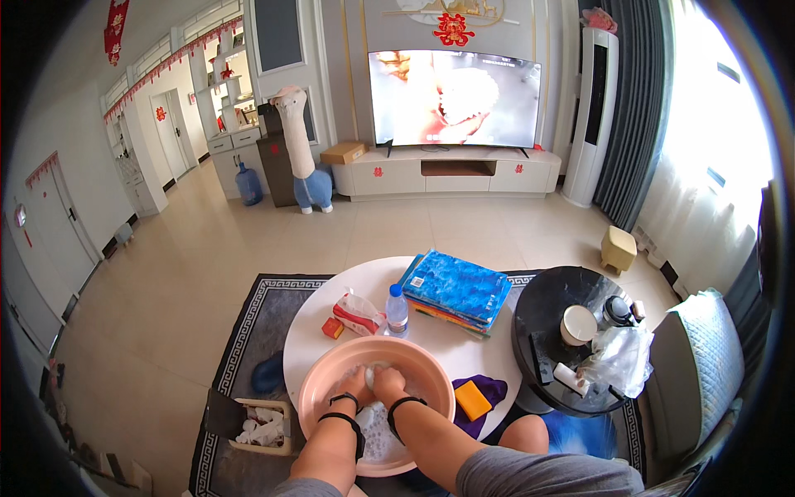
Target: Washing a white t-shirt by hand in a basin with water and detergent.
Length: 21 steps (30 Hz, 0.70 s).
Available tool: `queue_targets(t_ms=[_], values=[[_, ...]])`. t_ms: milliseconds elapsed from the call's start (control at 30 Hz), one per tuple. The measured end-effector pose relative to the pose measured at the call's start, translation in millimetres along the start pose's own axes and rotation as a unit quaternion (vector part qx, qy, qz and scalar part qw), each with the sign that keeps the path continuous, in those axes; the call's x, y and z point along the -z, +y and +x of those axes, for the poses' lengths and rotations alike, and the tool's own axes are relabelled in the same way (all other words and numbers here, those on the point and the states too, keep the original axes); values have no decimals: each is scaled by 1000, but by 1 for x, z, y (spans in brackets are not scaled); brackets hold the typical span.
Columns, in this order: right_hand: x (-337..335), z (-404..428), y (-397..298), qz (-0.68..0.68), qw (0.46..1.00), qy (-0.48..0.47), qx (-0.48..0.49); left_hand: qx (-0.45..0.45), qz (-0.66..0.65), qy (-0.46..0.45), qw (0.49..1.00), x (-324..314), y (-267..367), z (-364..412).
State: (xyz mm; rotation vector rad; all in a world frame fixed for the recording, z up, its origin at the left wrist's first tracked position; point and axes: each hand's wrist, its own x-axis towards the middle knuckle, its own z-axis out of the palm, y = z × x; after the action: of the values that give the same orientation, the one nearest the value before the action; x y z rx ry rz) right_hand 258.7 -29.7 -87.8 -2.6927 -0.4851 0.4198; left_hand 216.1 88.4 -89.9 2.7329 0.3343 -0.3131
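Note:
A pink plastic basin [438, 397] of soapy water stands at the near edge of the white round table [304, 317]. Both hands are down in it, close together near its far side. My left hand [355, 384] and my right hand [389, 382] hold a wet white cloth-like item [371, 376] between them, with fingers partly hidden by suds. More white material lies in the foam below the wrists. Black bands circle both wrists. Right of the basin, a yellow sponge-like block [472, 401] rests on a purple cloth [495, 388].
Behind the basin are a bottle [397, 314], a tissue pack [359, 315], a small red box [332, 328] and stacked books [459, 286]. A black round table [528, 310] at right bears a cup, remote and plastic bag. An open bin [287, 428] stands at left.

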Motion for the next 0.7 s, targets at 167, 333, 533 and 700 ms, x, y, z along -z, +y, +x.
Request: queue_targets(t_ms=[167, 333, 533, 700], values=[[-2, 3, 17, 54, 998, 21, -24, 8, -61, -34, 998, 9, 23, -7], [0, -4, 4, 38, 993, 15, 109, 7, 33, 90, 995, -34, -37, 18], [36, -14, 26, -86, 986, -79, 119, 47, 11, 45, 998, -36, -10, 6], [75, -46, 26, -75, 988, -98, 95, 108, -146, 3, 983, -8, -5, -6]])
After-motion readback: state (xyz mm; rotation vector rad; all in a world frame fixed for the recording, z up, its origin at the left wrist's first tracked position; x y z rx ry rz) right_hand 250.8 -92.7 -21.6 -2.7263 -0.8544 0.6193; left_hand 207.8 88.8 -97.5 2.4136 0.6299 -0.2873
